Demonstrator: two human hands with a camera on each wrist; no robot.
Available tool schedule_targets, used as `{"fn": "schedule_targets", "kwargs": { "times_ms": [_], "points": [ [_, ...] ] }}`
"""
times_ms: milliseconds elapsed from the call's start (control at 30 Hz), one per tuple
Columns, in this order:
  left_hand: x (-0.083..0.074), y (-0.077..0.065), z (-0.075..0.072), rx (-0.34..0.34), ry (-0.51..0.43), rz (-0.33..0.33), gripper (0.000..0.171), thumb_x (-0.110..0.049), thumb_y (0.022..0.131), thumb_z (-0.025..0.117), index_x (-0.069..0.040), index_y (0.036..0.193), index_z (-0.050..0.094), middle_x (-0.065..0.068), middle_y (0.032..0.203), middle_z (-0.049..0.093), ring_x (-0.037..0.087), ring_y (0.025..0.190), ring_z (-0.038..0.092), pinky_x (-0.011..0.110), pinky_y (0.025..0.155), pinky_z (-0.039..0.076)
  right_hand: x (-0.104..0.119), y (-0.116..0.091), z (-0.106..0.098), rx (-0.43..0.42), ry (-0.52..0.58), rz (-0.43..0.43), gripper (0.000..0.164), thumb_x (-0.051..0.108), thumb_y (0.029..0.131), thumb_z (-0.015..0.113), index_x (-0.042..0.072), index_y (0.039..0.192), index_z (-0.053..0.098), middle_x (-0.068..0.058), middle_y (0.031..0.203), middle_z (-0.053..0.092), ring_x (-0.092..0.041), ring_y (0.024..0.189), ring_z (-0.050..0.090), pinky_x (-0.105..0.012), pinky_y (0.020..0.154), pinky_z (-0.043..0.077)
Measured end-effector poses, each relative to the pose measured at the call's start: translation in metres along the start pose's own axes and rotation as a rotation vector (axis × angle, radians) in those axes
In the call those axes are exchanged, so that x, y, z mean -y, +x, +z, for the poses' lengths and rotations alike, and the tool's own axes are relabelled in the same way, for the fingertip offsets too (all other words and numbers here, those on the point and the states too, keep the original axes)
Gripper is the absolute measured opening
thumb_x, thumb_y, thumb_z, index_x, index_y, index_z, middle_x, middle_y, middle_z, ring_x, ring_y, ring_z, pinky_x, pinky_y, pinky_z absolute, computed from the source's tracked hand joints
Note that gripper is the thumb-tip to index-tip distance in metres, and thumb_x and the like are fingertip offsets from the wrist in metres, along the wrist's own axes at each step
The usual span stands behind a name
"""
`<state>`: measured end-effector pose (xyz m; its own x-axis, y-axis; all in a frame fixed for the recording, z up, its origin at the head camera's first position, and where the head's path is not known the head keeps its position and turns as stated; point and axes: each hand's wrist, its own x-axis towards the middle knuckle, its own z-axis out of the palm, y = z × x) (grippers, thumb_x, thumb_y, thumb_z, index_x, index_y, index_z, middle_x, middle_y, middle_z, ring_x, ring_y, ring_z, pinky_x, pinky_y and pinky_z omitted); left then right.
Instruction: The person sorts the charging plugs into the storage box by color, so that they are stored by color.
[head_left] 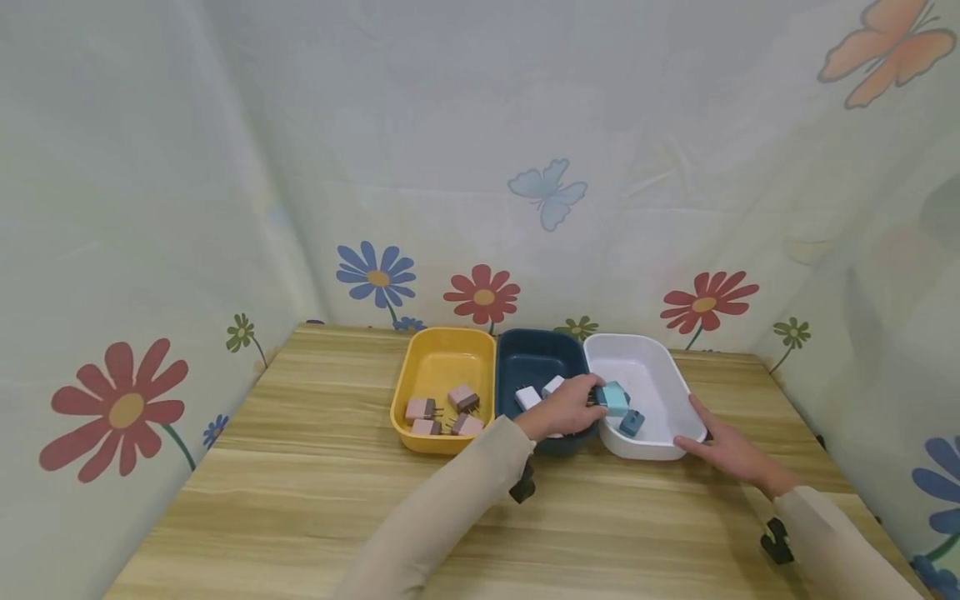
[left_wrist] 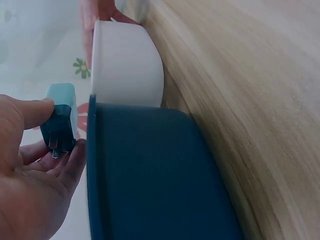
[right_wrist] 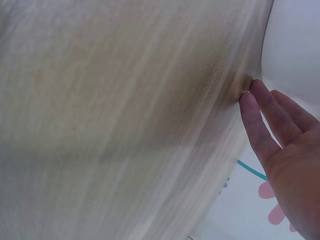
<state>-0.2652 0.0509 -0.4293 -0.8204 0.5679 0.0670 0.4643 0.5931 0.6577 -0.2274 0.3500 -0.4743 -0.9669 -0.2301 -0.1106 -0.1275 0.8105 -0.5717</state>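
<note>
In the head view my left hand (head_left: pixel 567 406) is above the meeting rims of the dark blue and white trays. Between thumb and fingers it pinches a two-tone teal plug charger (head_left: pixel 613 398); the left wrist view shows its metal prongs on the charger's dark end (left_wrist: pixel 57 132). A blue charger (head_left: pixel 632 422) lies in the white tray (head_left: pixel 663 392), just below the held one. My right hand (head_left: pixel 727 450) rests against that tray's near right corner, thumb at the front rim. Its fingers (right_wrist: pixel 270 112) look fairly straight beside the tray wall.
Left of the white tray stand a dark blue tray (head_left: pixel 542 342) with several white chargers (head_left: pixel 528 397) and a yellow tray (head_left: pixel 405 383) with several pink-and-brown chargers (head_left: pixel 463 397). All three stand side by side on a wood-grain table (head_left: pixel 315 500), before a flower-print curtain (head_left: pixel 420 167).
</note>
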Motion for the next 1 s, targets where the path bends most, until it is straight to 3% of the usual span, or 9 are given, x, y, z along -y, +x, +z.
{"fn": "schedule_targets", "kwargs": {
  "times_ms": [733,1000],
  "points": [
    [0.003,0.019,0.010,-0.010,0.047,-0.080,0.042,-0.028,0.092,0.063,-0.011,0.129,0.053,-0.001,0.121,0.058,0.006,0.100,0.052,0.024,0.094,0.043,0.004,-0.002,0.000,-0.007,-0.007,-0.004,0.097,0.048,0.090,0.058,0.004,0.150,-0.005,-0.035,0.149,0.010,-0.057,0.130,0.020,-0.069,0.096,0.027],
    [0.003,0.020,0.012,-0.007,0.057,-0.067,0.042,-0.030,0.092,0.063,-0.012,0.129,0.054,-0.002,0.121,0.058,0.006,0.102,0.052,0.023,0.095,0.042,0.005,-0.002,0.000,-0.014,-0.005,-0.010,0.097,0.047,0.091,0.058,0.003,0.150,-0.004,-0.035,0.149,0.010,-0.057,0.129,0.020,-0.069,0.096,0.027]
  ]
}}
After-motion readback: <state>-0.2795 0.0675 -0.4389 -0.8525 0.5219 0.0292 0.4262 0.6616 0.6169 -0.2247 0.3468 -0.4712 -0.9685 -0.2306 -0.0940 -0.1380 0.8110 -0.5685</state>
